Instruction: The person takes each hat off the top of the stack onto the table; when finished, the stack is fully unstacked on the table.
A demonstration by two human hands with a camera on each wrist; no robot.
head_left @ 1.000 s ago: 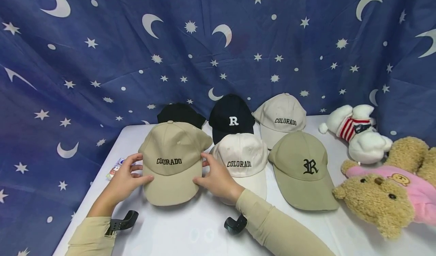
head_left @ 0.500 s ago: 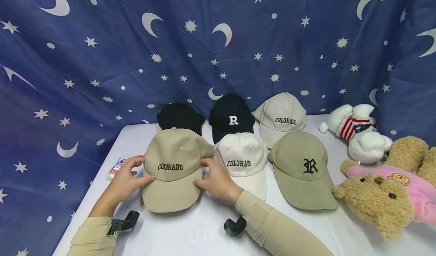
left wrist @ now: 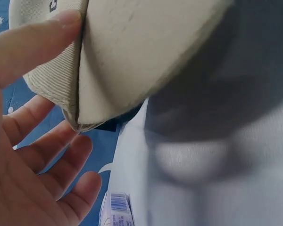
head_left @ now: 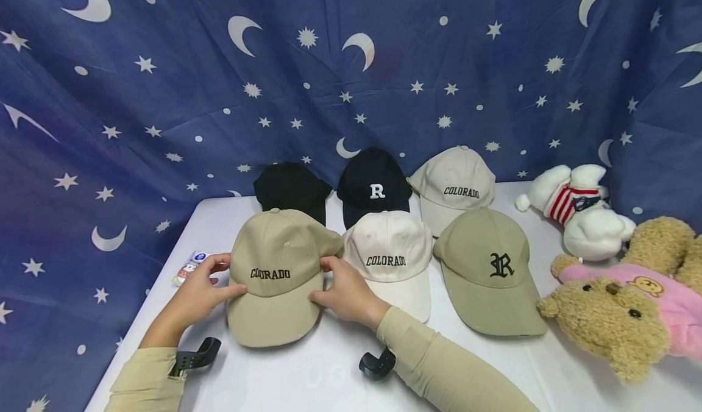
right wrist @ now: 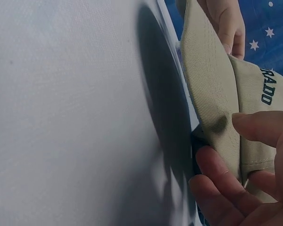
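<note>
In the head view a khaki baseball cap (head_left: 274, 320) with COLORADO lettering faces me at the left front. My left hand (head_left: 192, 299) pinches its left side, thumb on the front near the brim seam and fingers behind the edge. On the other side my right hand (head_left: 353, 293) pinches it the same way. Both wrist views show the brim (left wrist: 127, 61) standing off the white table, with a shadow below. Just right of it sits a white COLORADO cap (head_left: 386, 247). Behind it, a black cap (head_left: 290, 186) is partly hidden.
A navy cap with an R (head_left: 374, 177) and a pale grey COLORADO cap (head_left: 457, 177) stand in back. An olive cap (head_left: 482, 247) is front right. A white plush (head_left: 595, 235) and a teddy bear (head_left: 614, 320) lie at right; a small printed packet (head_left: 189, 266) lies left.
The khaki cap has come down and toward me, both hands keeping hold of it, and more of the black cap behind shows. In the last half second it shifted slightly left.
</note>
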